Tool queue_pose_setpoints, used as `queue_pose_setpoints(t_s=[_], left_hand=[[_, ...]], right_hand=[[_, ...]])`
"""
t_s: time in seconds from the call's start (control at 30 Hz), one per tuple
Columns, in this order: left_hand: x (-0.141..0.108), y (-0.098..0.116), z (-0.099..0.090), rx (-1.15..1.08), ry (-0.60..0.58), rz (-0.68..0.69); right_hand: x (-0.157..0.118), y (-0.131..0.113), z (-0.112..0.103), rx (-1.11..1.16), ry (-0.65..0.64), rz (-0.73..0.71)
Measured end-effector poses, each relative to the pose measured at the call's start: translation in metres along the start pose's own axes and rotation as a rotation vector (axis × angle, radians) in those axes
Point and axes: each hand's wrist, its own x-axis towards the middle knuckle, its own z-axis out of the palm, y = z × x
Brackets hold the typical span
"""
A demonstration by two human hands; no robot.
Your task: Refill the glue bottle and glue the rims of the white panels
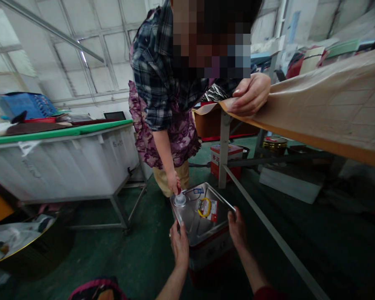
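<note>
A square metal can with red and white sides stands tilted in front of me. My left hand is pressed against its near left side, fingertips at the lid's edge. On the opposite side, my right hand grips the lid's right edge. The lid carries a yellow handle, a red and white label and a translucent spout in its far left corner. A co-worker's hand reaches down to the spout, holding something small and red.
A covered worktable runs along the right, with metal legs and a low crossbar. Beneath it are another red and white can and a white block. At left stand a large white tub and a round bin.
</note>
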Motion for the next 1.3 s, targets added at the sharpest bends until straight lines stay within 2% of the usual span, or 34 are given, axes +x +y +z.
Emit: queue_pose_setpoints(t_s=[0.37, 1.13, 1.3], left_hand=[[-0.002, 0.005, -0.003, 0.038, -0.019, -0.012], [-0.002, 0.002, -0.003, 0.056, -0.064, -0.034], [-0.001, 0.007, -0.005, 0.071, -0.067, -0.032]], right_hand=[[0.002, -0.001, 0.001, 0.015, 0.007, 0.016], [0.002, 0.007, 0.01, 0.055, 0.078, -0.012], [0.004, 0.01, 0.01, 0.058, 0.057, -0.017]])
